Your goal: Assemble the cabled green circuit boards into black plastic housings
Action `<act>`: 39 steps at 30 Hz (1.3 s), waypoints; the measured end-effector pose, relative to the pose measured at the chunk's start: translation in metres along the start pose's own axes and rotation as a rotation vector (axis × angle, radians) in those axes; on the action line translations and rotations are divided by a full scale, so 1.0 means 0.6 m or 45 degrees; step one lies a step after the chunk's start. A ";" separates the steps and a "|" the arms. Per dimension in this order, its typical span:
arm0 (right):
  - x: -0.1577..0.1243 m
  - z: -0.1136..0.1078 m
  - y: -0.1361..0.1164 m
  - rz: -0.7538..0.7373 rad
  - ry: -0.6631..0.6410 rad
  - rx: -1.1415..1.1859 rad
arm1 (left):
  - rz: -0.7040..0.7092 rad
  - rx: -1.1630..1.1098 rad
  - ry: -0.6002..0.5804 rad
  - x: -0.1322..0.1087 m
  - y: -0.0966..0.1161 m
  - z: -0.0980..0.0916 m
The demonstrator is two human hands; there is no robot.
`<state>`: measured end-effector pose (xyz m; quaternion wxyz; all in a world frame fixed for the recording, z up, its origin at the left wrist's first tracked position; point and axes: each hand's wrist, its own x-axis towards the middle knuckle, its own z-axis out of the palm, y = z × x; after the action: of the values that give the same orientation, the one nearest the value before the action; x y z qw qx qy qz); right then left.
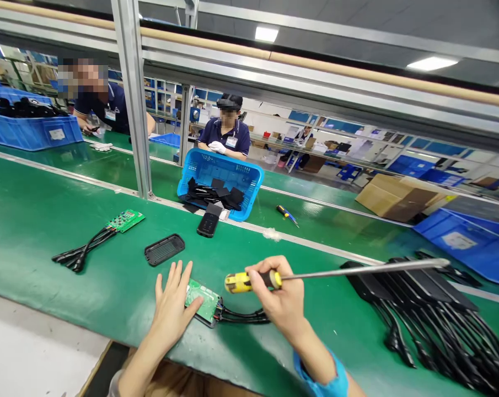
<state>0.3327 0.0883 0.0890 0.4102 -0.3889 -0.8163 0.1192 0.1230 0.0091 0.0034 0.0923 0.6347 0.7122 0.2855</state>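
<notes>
My right hand (280, 300) is wrapped round the yellow and black handle of a long screwdriver (241, 282), its metal shaft pointing right above the bench. With fingers spread, my left hand (172, 300) lies on a green circuit board (205, 302). That board seems to sit in a dark casing, and black cables (243, 316) run from its right end, passing behind my right hand. Just beyond my left hand is an open black casing half (165, 250) with a ribbed inside. A second circuit board (126, 220) with black cables rests farther left.
A blue basket (253, 190) with black plates tilts at the bench's middle rail, a black device (209, 221) before it. Finished-looking black units (423, 284) with cables pile up at right. A small screwdriver (288, 215) lies beyond the rail. Two people sit opposite. A metal post (134, 110) stands left.
</notes>
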 end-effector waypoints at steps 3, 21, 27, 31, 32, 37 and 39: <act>-0.005 0.028 -0.027 -0.100 0.012 0.202 | 0.024 0.009 0.029 0.000 -0.001 0.001; 0.018 0.008 0.043 0.127 -0.358 -0.475 | 0.008 -0.268 0.149 -0.004 -0.003 0.003; -0.003 0.000 0.085 0.206 -0.375 -0.535 | -0.062 -0.540 0.163 -0.007 0.017 -0.023; -0.062 0.011 0.027 0.022 -0.487 -0.357 | -0.267 -1.023 0.309 -0.005 0.026 -0.036; -0.079 0.016 0.014 -0.055 -0.513 -0.328 | -0.316 -1.104 0.319 -0.004 0.027 -0.038; -0.141 0.041 -0.026 -0.303 -0.308 -0.272 | -0.518 -1.459 0.083 -0.019 0.049 -0.045; -0.152 0.042 -0.039 -0.347 -0.186 -0.163 | -0.646 -1.708 0.053 -0.030 0.071 -0.050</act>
<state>0.3341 0.0090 0.0326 0.3365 -0.2901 -0.8951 0.0383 0.1475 -0.0153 0.0462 0.5125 0.2504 0.5103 0.6436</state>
